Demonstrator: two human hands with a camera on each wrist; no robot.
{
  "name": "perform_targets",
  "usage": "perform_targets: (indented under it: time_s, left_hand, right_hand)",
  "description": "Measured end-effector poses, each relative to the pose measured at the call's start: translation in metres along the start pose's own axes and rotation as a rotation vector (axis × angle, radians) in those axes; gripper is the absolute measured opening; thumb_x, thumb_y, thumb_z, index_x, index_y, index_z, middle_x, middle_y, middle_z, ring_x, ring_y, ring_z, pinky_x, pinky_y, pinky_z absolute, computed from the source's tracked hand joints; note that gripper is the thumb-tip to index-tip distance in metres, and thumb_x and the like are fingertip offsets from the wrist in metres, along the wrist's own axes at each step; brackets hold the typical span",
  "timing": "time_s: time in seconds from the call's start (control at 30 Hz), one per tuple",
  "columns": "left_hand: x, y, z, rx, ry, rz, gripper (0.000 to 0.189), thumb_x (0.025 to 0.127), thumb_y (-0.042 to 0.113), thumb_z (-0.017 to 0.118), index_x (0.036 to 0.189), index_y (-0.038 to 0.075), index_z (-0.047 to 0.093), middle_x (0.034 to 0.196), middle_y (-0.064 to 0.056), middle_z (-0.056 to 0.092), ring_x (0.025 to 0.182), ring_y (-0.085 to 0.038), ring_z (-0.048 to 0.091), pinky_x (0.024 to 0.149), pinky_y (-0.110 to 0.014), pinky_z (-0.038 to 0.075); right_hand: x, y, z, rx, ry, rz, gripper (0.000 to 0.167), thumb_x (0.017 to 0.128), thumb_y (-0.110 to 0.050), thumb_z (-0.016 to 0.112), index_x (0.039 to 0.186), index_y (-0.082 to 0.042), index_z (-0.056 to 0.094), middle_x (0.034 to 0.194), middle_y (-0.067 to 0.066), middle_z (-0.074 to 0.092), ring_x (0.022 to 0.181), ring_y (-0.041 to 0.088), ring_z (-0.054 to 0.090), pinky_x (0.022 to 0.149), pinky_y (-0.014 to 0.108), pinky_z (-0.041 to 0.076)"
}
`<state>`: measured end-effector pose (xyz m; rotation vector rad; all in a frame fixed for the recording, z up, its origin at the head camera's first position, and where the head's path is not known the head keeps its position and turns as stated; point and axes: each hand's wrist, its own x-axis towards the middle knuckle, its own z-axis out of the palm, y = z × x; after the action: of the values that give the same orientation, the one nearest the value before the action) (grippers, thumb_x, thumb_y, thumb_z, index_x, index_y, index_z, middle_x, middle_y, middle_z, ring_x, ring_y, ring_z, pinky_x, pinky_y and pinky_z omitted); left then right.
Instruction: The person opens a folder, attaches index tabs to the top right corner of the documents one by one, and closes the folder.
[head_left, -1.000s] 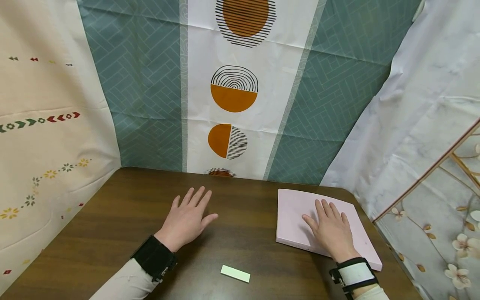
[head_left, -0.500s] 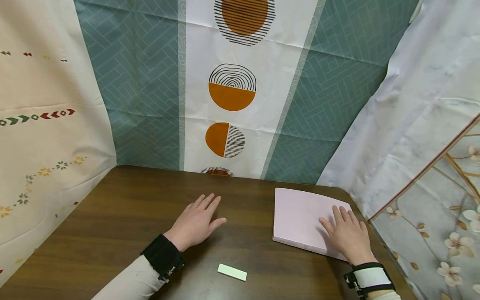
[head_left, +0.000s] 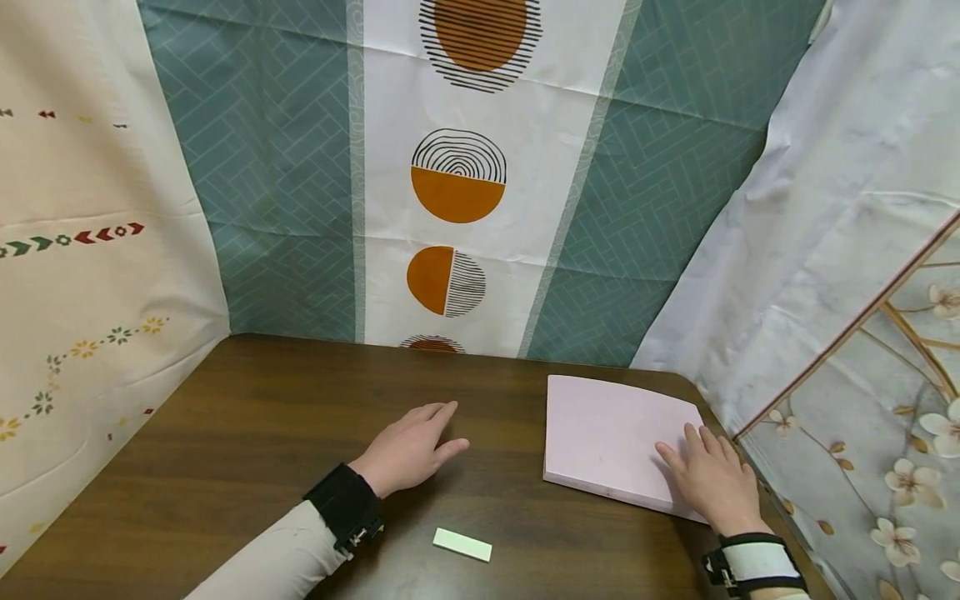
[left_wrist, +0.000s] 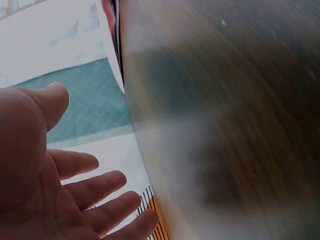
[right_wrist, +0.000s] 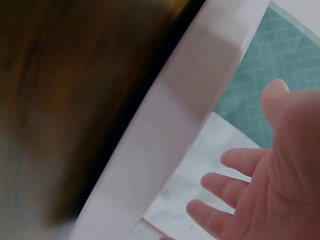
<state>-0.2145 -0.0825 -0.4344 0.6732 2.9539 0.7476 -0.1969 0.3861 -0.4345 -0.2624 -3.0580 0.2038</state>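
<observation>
A pale pink flat slab (head_left: 607,442), like a thick book or flat box, lies at the table's right side. Over its right front corner is my right hand (head_left: 712,483), palm down with fingers spread. The right wrist view shows those fingers apart from the slab's pale front edge (right_wrist: 165,105). My left hand (head_left: 408,450) hovers palm down above the middle of the table, fingers extended and thumb out to the right. It holds nothing. Nearer the front lies a small pale green strip (head_left: 462,545), touched by neither hand.
The dark brown wooden table (head_left: 225,467) has a glossy surface. Behind it hangs a green and white patterned cloth (head_left: 300,208). A cream cloth (head_left: 97,275) hangs at left, and a white floral one (head_left: 847,400) borders the right edge.
The left hand has moved right and slightly toward the front. The right hand has slid right and nearer, from the slab's middle to its right front corner. The view has shifted slightly.
</observation>
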Motion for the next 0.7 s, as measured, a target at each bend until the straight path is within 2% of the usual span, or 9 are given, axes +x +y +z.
perform_targets:
  time_s: [0.33, 0.5, 0.7]
  left_hand:
    - [0.009, 0.012, 0.007, -0.009, -0.044, 0.019, 0.070, 0.112, 0.049, 0.063, 0.162, 0.001, 0.051, 0.162, -0.022, 0.054, 0.152, -0.040, 0.049, 0.121, -0.058, 0.042]
    - [0.012, 0.019, 0.009, -0.011, -0.055, 0.047, 0.066, 0.112, 0.046, 0.064, 0.159, 0.000, 0.055, 0.158, -0.022, 0.058, 0.150, -0.040, 0.052, 0.120, -0.056, 0.044]
    - [0.015, 0.025, 0.013, 0.008, -0.056, 0.083, 0.062, 0.111, 0.043, 0.068, 0.154, 0.000, 0.060, 0.152, -0.022, 0.063, 0.145, -0.039, 0.057, 0.117, -0.055, 0.047]
  right_hand:
    - [-0.002, 0.010, 0.005, 0.013, -0.092, 0.079, 0.096, 0.110, -0.067, 0.049, 0.161, 0.012, 0.035, 0.164, 0.047, 0.025, 0.147, 0.071, 0.025, 0.111, 0.088, 0.028]
    - [-0.001, 0.014, 0.010, -0.008, -0.137, 0.073, 0.101, 0.110, -0.071, 0.046, 0.160, 0.015, 0.034, 0.159, 0.050, 0.027, 0.139, 0.073, 0.037, 0.108, 0.084, 0.036]
    - [-0.002, 0.014, 0.012, -0.031, -0.136, 0.049, 0.103, 0.108, -0.076, 0.043, 0.157, 0.014, 0.040, 0.154, 0.050, 0.035, 0.132, 0.073, 0.046, 0.102, 0.082, 0.043]
